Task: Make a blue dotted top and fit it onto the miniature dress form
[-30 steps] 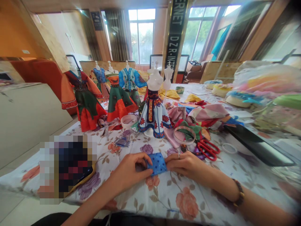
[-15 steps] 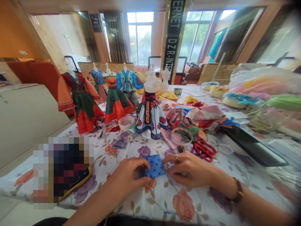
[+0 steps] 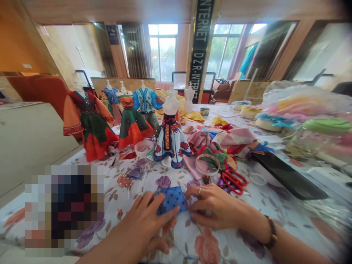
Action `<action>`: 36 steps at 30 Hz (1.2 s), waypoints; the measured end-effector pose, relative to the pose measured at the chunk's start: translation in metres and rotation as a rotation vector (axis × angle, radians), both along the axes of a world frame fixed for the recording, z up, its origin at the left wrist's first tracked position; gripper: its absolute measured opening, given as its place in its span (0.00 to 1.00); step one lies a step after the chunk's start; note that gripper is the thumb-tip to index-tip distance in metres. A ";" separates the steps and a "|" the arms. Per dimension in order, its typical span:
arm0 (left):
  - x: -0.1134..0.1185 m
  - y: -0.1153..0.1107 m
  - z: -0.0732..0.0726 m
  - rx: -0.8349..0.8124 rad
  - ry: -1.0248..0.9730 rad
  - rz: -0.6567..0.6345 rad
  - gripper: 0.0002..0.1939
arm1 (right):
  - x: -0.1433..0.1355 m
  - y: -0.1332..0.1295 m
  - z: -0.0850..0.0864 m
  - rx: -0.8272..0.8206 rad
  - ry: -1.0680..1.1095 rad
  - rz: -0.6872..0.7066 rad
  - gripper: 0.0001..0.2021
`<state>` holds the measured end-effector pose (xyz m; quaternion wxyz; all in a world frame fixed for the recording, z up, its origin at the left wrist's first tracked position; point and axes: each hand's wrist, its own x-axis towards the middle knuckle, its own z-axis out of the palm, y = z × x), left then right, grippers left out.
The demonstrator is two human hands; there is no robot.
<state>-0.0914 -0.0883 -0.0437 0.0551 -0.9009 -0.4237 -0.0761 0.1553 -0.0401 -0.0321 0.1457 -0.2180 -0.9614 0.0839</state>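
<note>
A small piece of blue patterned cloth (image 3: 176, 196) lies on the flowered tablecloth in front of me. My left hand (image 3: 145, 218) is open, its fingers apart, and touches the left and lower part of the cloth. From the other side my right hand (image 3: 213, 205), with a ring on one finger, has its fingers bent in and closed at the cloth's right edge; its fingertips are partly hidden. Just beyond stands a small dress form (image 3: 172, 104) in a white skirt with red flowers (image 3: 176, 148).
Dressed miniature forms (image 3: 101, 132) stand at the back left. Red-handled scissors (image 3: 233, 181), a tape roll (image 3: 207, 165) and heaped fabric (image 3: 233, 139) lie to the right, near a black phone-like slab (image 3: 288, 176). A blurred-out item (image 3: 71, 205) is at left.
My left hand has spread its fingers from a curled grip and shifted left and down over the cloth. My right hand stays at the cloth's right edge. The view has tilted slightly.
</note>
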 end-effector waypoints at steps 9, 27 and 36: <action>-0.001 -0.005 0.005 -0.020 0.076 0.140 0.45 | -0.001 0.000 -0.002 -0.003 -0.002 -0.014 0.07; -0.008 0.011 -0.010 0.126 0.009 -0.052 0.38 | -0.015 -0.009 0.000 -0.057 0.019 -0.103 0.07; 0.007 0.013 0.000 0.434 -0.099 -0.217 0.08 | -0.020 -0.006 -0.018 0.037 0.159 -0.126 0.05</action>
